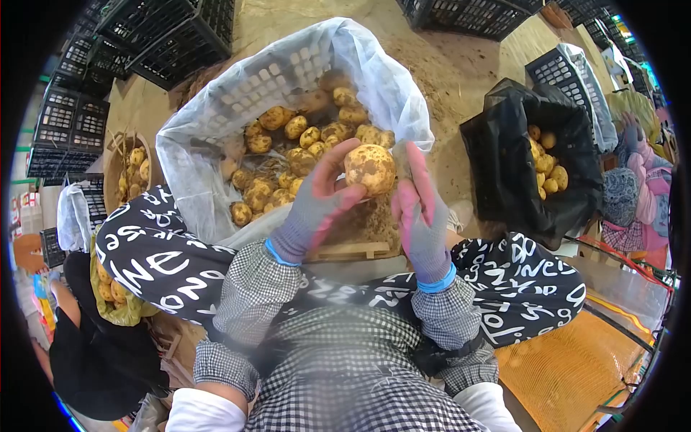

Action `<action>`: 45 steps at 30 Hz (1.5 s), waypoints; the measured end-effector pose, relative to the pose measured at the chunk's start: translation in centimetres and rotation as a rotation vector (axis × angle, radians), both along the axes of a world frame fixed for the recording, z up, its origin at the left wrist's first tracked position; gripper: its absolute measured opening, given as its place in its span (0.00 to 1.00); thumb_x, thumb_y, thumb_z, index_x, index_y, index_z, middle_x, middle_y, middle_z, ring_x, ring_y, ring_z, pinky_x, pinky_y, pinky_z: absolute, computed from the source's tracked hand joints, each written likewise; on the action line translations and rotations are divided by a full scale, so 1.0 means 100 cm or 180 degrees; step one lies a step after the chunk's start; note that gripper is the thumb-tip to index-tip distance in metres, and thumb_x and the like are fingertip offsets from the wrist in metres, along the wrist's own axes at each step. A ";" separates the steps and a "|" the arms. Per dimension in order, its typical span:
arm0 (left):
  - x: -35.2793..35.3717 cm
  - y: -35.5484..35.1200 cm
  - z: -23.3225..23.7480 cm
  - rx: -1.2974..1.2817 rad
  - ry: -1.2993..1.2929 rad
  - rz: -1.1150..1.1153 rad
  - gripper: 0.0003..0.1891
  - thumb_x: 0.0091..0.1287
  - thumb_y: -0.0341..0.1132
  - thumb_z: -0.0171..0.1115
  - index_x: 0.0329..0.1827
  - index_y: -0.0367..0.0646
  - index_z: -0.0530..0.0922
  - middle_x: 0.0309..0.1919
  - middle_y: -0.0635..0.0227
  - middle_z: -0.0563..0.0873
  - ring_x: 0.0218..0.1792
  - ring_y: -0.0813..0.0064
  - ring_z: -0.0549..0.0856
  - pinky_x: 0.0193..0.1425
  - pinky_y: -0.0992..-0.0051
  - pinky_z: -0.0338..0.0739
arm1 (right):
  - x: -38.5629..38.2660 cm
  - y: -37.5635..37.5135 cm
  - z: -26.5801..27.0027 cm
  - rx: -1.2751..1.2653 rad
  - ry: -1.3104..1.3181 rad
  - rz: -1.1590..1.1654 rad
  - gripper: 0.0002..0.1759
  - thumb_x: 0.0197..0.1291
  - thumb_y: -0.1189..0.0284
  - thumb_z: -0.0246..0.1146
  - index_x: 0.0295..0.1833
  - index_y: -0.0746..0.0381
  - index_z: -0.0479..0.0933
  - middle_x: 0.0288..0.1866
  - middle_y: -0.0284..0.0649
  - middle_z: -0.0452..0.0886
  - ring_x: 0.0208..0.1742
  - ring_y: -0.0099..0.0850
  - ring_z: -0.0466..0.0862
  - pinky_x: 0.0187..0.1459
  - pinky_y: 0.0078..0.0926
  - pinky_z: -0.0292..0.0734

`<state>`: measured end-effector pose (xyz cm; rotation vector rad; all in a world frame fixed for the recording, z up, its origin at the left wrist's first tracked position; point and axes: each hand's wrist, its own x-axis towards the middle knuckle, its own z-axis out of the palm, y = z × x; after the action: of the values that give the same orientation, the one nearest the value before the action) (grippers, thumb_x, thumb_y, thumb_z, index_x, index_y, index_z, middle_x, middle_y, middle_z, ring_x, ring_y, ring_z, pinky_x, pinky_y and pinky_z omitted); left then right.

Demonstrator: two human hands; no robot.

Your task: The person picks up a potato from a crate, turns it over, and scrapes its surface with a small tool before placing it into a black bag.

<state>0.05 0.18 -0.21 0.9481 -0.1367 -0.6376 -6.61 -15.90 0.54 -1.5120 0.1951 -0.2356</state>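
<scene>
My left hand (317,205), in a grey glove with pink fingers, grips a round, dirt-speckled potato (370,171) between thumb and fingers. Close to the potato's right side is my right hand (423,216), gloved alike. Its longer fingers point up, and a flat greyish patch (401,161) lies against them; what this is I cannot make out. Beneath both hands stands a crate lined with white sheeting (188,162), holding several muddy potatoes (277,119) and loose soil.
At the right stands a black-lined crate (497,155) with potatoes (551,173) inside. Stacked black crates (169,36) rise at the upper left, near a basket of potatoes (137,169). Another person (637,173) is at the far right. Orange mesh (568,360) lies at the lower right.
</scene>
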 end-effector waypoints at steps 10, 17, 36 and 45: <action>-0.002 -0.001 -0.004 0.0321 0.0030 -0.0066 0.38 0.66 0.37 0.70 0.75 0.38 0.60 0.65 0.60 0.73 0.60 0.72 0.77 0.65 0.75 0.73 | -0.003 -0.006 -0.014 0.0005 0.0049 0.0043 0.30 0.75 0.65 0.52 0.77 0.68 0.58 0.30 0.24 0.65 0.25 0.12 0.62 0.26 0.12 0.57; -0.001 0.004 0.001 0.0499 0.0011 -0.0074 0.38 0.67 0.38 0.70 0.76 0.37 0.59 0.64 0.60 0.73 0.61 0.72 0.77 0.65 0.74 0.73 | -0.002 -0.003 -0.013 0.0750 0.0177 0.0153 0.30 0.75 0.67 0.52 0.77 0.67 0.59 0.31 0.23 0.68 0.25 0.11 0.62 0.25 0.11 0.57; -0.003 0.002 -0.012 0.0578 -0.0072 -0.0192 0.38 0.65 0.40 0.72 0.73 0.38 0.62 0.56 0.65 0.77 0.53 0.78 0.79 0.57 0.77 0.78 | 0.001 0.004 -0.025 -0.0320 -0.0014 -0.0088 0.22 0.72 0.78 0.54 0.69 0.69 0.71 0.59 0.38 0.81 0.40 0.14 0.75 0.38 0.12 0.72; -0.002 0.003 -0.021 0.0813 -0.0244 -0.0035 0.38 0.62 0.38 0.74 0.72 0.38 0.64 0.58 0.64 0.74 0.58 0.75 0.77 0.59 0.74 0.78 | -0.003 0.009 -0.014 -0.0008 0.0629 -0.0118 0.24 0.72 0.78 0.52 0.72 0.67 0.67 0.54 0.42 0.82 0.48 0.20 0.81 0.43 0.17 0.79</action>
<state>-0.19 0.49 -2.32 1.2197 -0.1307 -0.6387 -6.88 -14.99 -0.86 -1.5350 0.3805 -0.1154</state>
